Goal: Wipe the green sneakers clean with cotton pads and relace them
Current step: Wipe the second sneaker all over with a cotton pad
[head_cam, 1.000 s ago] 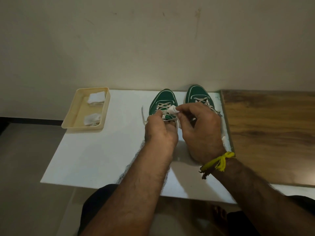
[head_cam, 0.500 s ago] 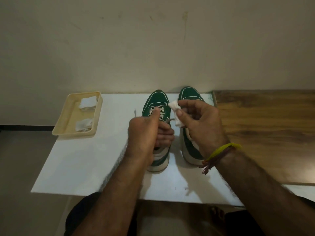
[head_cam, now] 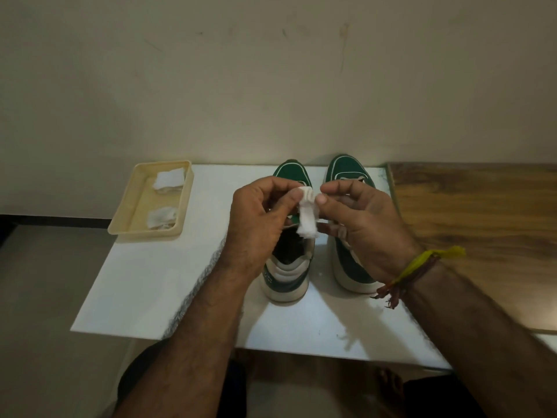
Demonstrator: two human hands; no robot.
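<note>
Pad [head_cam: 307, 217] — between both hands' fingertips

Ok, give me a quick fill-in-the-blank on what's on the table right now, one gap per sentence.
1. Both hands pinch one cotton pad held above the ____ sneaker.
2. The tray holds ____ more pads.
3. The yellow thread is tied round the ____ wrist.
4. Both sneakers point their toes toward the ____.

Missing words: left; two; right; wall
</note>
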